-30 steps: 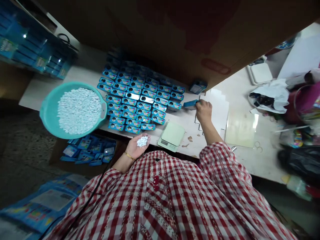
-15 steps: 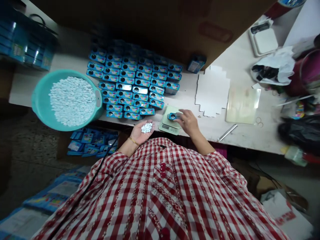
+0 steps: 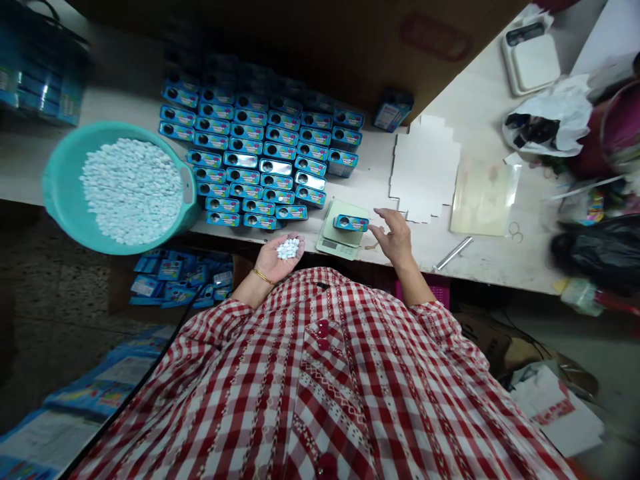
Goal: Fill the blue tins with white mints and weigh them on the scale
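Observation:
In my cupped left hand, palm up at the table's front edge, lies a small heap of white candies. A blue box with a round dark hole in its top stands on a pale green digital scale. My right hand is just right of that box, fingers apart and holding nothing. Rows of similar blue boxes stand close together behind my left hand. Farther left, a turquoise basin contains many more white candies.
A large cardboard box stands behind the rows, with another blue box beside it. To the right lie white cardboard, a yellowish sheet and a silver tube. An open carton of blue packs sits below the table.
My right hand has let go of the blue box on the scale and moved off to the right. The left hand still cups the candies. The whole view has shifted slightly.

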### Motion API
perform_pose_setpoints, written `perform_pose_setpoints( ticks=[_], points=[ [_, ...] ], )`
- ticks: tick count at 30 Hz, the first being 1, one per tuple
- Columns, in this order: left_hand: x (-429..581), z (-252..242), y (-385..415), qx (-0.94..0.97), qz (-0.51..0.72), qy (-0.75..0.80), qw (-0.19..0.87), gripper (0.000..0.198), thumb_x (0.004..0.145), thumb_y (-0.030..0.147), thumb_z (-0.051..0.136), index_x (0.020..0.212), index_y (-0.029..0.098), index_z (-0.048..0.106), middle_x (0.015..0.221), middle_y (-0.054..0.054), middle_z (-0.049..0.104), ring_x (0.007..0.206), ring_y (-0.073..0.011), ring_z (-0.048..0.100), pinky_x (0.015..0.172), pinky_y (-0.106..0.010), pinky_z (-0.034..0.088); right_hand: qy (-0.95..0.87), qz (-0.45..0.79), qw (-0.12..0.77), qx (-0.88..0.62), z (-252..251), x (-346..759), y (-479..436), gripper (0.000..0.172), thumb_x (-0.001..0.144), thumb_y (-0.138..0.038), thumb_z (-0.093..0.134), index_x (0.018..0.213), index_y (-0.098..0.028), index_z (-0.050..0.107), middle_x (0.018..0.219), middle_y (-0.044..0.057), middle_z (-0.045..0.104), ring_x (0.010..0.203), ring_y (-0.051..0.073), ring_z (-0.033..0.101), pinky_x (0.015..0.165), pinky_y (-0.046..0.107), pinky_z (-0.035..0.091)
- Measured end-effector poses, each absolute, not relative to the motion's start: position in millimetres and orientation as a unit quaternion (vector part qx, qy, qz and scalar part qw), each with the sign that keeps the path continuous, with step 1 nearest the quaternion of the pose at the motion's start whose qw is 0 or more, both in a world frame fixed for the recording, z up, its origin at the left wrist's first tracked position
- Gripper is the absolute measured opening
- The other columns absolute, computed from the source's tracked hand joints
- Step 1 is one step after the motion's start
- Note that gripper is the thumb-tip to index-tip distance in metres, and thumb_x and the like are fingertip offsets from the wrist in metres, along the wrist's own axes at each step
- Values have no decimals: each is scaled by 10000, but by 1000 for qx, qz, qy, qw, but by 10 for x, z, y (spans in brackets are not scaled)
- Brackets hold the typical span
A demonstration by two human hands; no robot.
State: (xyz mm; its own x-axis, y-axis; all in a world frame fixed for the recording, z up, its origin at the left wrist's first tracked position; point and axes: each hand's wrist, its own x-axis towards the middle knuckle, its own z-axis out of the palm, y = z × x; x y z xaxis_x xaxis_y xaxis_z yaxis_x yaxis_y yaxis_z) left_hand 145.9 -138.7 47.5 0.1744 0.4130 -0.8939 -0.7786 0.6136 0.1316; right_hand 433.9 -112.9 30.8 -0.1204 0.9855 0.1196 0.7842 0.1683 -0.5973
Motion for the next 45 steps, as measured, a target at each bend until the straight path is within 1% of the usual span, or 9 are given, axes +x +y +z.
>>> perform_pose_setpoints(
  ticks=[9, 14, 18, 22, 26, 29, 34, 38, 45],
  points=[
    [1493, 459, -1383, -185, 398, 501, 746, 228, 866, 139, 418, 797, 101, 633, 742, -101, 678, 687, -145, 667, 613, -238, 557, -722, 257, 259, -589, 126, 4356, -1194, 500, 823, -539, 538, 1194, -204, 529, 1122, 120, 609, 1032, 243, 576, 907, 416, 475],
    [1547, 414, -1357, -191, 397, 502, 744, 214, 857, 139, 434, 858, 99, 644, 741, -105, 678, 692, -153, 666, 624, -252, 557, -663, 361, 272, -596, -184, 4316, -1185, 555, 760, -487, 624, 1215, -195, 498, 1160, 108, 603, 1026, 226, 589, 879, 402, 486],
    [1647, 322, -1256, -188, 391, 492, 755, 214, 859, 139, 432, 846, 86, 639, 725, -119, 678, 689, -164, 664, 630, -259, 551, -640, 416, 276, -584, -404, 4211, -1134, 450, 773, -405, 583, 1144, -153, 541, 1070, 102, 637, 937, 209, 609, 837, 373, 495],
    [1792, 139, -1103, -183, 396, 469, 768, 205, 854, 168, 454, 848, 97, 647, 699, -114, 680, 673, -171, 657, 641, -268, 539, -726, 302, 231, -573, -118, 4093, -1104, 350, 821, -303, 528, 1134, -149, 559, 1036, 105, 631, 937, 218, 574, 824, 354, 475],
    [1999, -45, -938, -173, 396, 443, 786, 215, 839, 201, 471, 880, 128, 669, 633, -70, 672, 599, -167, 627, 662, -293, 521, -860, 105, 79, -493, 491, 3888, -1098, 377, 860, -213, 502, 1237, -218, 526, 1098, 99, 605, 978, 243, 498, 857, 389, 394],
    [2163, -109, -829, -161, 390, 424, 801, 210, 841, 220, 476, 812, 123, 661, 614, -57, 664, 568, -149, 618, 652, -272, 504, -907, 31, -8, -420, 796, 3689, -1068, 350, 909, -171, 410, 1239, -219, 516, 1100, 106, 599, 945, 237, 473, 812, 393, 351],
    [2318, -129, -748, -156, 362, 393, 830, 229, 858, 247, 472, 775, 107, 633, 617, -49, 659, 571, -123, 626, 612, -221, 494, -926, 10, -63, -371, 941, 3474, -1002, 345, 918, -109, 334, 1204, -152, 524, 1093, 139, 590, 981, 257, 444, 765, 396, 311],
    [2365, -151, -734, -171, 362, 370, 838, 228, 862, 232, 475, 750, 97, 621, 607, -50, 648, 549, -114, 615, 581, -208, 485, -925, 8, -90, -368, 990, 3481, -958, 336, 919, -112, 340, 1184, -149, 543, 1063, 133, 601, 948, 255, 449, 728, 383, 297],
    [2383, -172, -691, -179, 396, 403, 805, 213, 843, 177, 495, 676, 111, 609, 577, -47, 630, 535, -130, 606, 573, -251, 494, -877, 51, -28, -478, 894, 3882, -913, 375, 870, -221, 497, 1244, -222, 529, 1065, 73, 617, 884, 240, 450, 713, 363, 328]
  ],
)
